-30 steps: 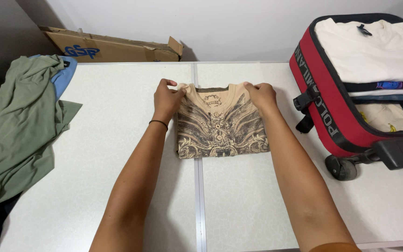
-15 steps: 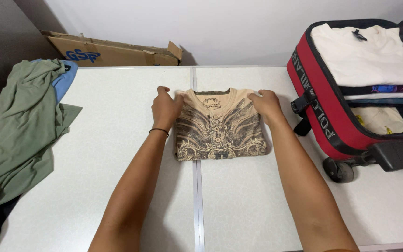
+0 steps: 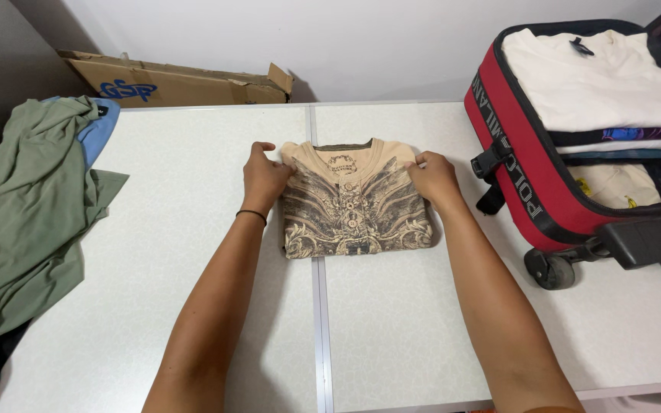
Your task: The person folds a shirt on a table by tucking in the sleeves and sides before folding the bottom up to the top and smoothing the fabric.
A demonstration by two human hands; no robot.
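A tan shirt with a dark ornate print [image 3: 353, 203] lies folded into a rectangle in the middle of the white table [image 3: 193, 252], collar facing away from me. My left hand [image 3: 263, 177] grips its left edge, fingers curled onto the cloth; a thin black band circles that wrist. At the right edge, my right hand [image 3: 433, 177] pinches the fabric the same way. Both hands sit about halfway down the sides of the folded shirt.
An open red suitcase [image 3: 529, 191] with folded white and dark clothes stands on the table's right side, its wheel [image 3: 548, 269] toward me. A loose olive-green garment [image 3: 24, 206] over blue cloth lies at the left. A flattened cardboard box [image 3: 177, 80] leans against the back wall.
Both hands slid from the shirt's collar corners down toward me along its sides. The shirt stayed folded in place.
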